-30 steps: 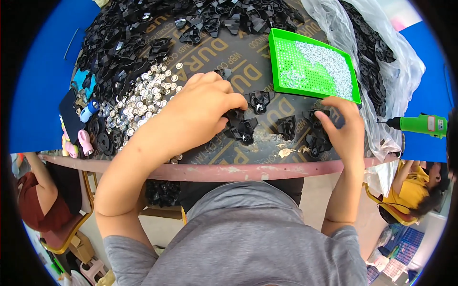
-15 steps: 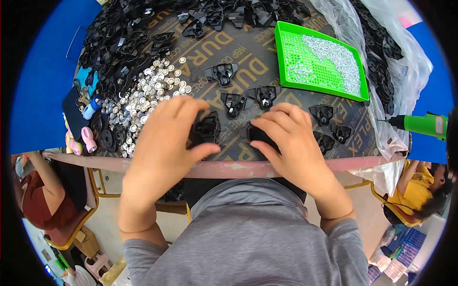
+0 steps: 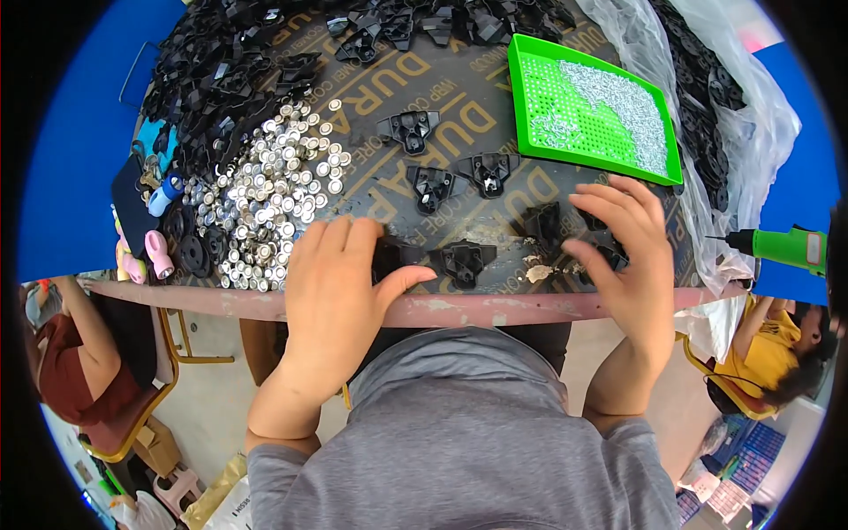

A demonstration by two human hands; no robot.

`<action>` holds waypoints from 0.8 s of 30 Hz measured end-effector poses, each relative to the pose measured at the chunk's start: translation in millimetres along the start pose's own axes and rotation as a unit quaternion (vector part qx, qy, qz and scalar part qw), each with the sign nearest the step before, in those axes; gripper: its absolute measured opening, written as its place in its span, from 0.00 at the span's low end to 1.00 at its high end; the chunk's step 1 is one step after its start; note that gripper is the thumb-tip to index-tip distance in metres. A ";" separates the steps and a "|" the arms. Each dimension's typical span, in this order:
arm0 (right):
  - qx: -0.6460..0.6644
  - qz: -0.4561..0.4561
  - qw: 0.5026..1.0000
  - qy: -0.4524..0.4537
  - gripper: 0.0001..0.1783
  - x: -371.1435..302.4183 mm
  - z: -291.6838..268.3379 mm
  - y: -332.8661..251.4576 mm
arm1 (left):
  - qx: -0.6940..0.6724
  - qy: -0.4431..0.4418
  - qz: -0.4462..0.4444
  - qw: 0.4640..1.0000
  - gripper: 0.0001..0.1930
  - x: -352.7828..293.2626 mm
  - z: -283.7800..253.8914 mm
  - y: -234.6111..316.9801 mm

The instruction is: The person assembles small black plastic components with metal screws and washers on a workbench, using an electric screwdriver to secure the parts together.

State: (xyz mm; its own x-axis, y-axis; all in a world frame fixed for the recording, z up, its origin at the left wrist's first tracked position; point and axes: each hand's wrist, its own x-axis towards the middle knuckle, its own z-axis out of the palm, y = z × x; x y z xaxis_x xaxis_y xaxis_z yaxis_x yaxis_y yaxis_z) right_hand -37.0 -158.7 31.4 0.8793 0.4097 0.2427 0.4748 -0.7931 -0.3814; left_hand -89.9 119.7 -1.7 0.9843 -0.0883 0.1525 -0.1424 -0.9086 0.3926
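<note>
My left hand (image 3: 340,283) is at the table's near edge, its thumb apart from its stretched fingers. Between thumb and fingers lies a black plastic part (image 3: 393,257), partly hidden by the hand. My right hand (image 3: 632,256) hovers with spread fingers over several black plastic parts, one of them (image 3: 546,225) just left of its fingertips. Between the hands another black part (image 3: 465,263) rests by the edge. Farther back sit three more: one black part (image 3: 410,131) alone, then a black part (image 3: 434,188) beside a black part (image 3: 488,174) with a shiny bit in it.
Round metal discs (image 3: 274,199) are heaped at left, below a large pile of black parts (image 3: 230,79). A green tray (image 3: 548,156) of small screws stands at back right. Beyond it are a clear plastic sheet (image 3: 751,159) and a green electric screwdriver (image 3: 782,247). Other people sit nearby.
My right hand has shifted right and opened, away from the dark part it covered. My left hand has moved slightly right and nearer me. A black part now shows between them.
</note>
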 end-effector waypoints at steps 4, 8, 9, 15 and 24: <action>0.021 -0.033 0.997 -0.072 0.32 4.4 12.4 4.7 | 0.060 -0.001 -0.036 0.998 0.27 -2.6 -4.1 3.5; 0.024 -0.045 0.996 -0.071 0.30 1.8 24.5 6.5 | 0.057 -0.005 -0.059 0.997 0.27 -2.1 -11.1 7.6; 0.029 -0.055 0.996 -0.072 0.30 -1.2 22.7 3.7 | 0.063 0.000 -0.068 0.996 0.27 0.6 -12.4 9.1; 0.022 -0.051 0.994 -0.097 0.29 -23.7 11.8 -13.1 | -0.041 0.070 0.115 0.990 0.26 39.3 -1.9 8.3; 0.031 -0.020 0.999 0.027 0.30 -30.2 -13.8 23.2 | 0.010 0.034 0.080 0.996 0.23 37.1 0.6 9.0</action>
State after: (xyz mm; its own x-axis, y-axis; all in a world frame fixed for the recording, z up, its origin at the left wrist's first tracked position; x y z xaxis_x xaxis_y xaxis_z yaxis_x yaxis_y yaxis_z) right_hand -53.0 -195.7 27.5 0.8567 0.4150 0.3064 0.5132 -0.7459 -0.4246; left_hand -54.7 108.1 7.0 0.9398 -0.2051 0.2733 -0.2939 -0.8934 0.3399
